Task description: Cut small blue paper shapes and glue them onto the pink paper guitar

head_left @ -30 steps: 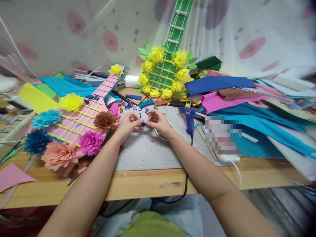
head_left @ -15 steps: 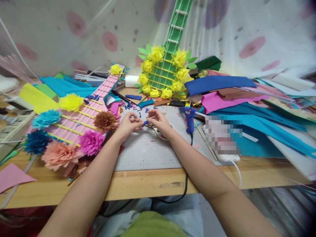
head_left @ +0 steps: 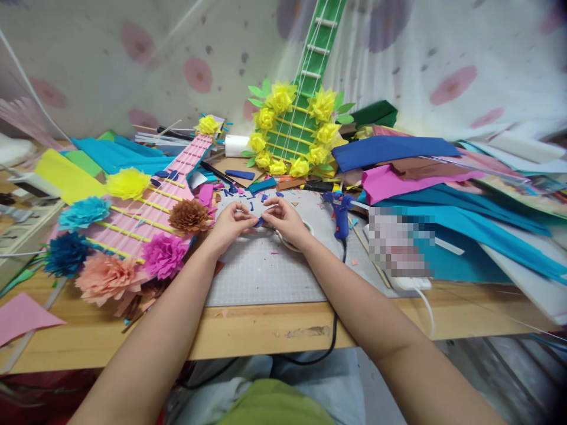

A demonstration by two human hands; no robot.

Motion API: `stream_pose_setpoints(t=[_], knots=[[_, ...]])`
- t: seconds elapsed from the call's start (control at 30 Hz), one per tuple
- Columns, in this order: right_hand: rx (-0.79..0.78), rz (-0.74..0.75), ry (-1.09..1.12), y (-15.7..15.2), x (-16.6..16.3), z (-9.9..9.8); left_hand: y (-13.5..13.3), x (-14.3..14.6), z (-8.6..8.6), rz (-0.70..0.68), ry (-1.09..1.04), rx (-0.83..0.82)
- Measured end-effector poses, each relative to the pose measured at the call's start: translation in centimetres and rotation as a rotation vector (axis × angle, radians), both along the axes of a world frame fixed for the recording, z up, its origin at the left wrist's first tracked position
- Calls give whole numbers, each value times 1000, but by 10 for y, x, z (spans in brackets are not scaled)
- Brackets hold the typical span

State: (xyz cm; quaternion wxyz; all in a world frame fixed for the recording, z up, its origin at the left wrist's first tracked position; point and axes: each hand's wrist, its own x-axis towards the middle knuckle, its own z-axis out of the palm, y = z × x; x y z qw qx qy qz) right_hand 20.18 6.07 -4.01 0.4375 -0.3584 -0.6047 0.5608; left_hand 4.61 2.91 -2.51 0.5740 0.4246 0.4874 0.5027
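Note:
Above the grey cutting mat [head_left: 266, 283], my left hand [head_left: 233, 225] and my right hand [head_left: 286, 221] meet fingertip to fingertip. Between them is a small dark blue piece of paper [head_left: 259, 222], pinched by both hands and mostly covered by the fingers. Behind my right hand, a roll of tape [head_left: 307, 230] lies on the mat, partly hidden. Small blue scraps [head_left: 251, 206] are scattered just beyond my fingers. To the left of my left hand lies a pink paper guitar [head_left: 142, 227] with a brown paper flower [head_left: 189, 216] on its near edge.
A blue glue gun [head_left: 340, 215] rests right of my right hand, its black cord running over the table edge [head_left: 283, 332]. A green paper guitar [head_left: 290, 133] with yellow flowers stands at the back. Folded crepe paper [head_left: 394, 152] is piled on the right, near a white power strip [head_left: 410, 283].
The blue piece has shifted slightly to the left between my fingertips and shows a little differently. Both hands otherwise stay almost in place.

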Motion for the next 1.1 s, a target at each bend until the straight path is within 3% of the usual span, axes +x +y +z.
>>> stream_pose_setpoints(t=[0.23,0.5,0.9,1.1], knots=[[43,-3,-37,0,0,-4,-1,1,3,49,23,32],[30,-56,44,-1,-2,0,0,1,-1,16,37,26],[63,8,2,1,-3,-5,-1,4,-3,11,18,101],[74,-90,24,1,-5,-5,1,8,-3,11,45,120]])
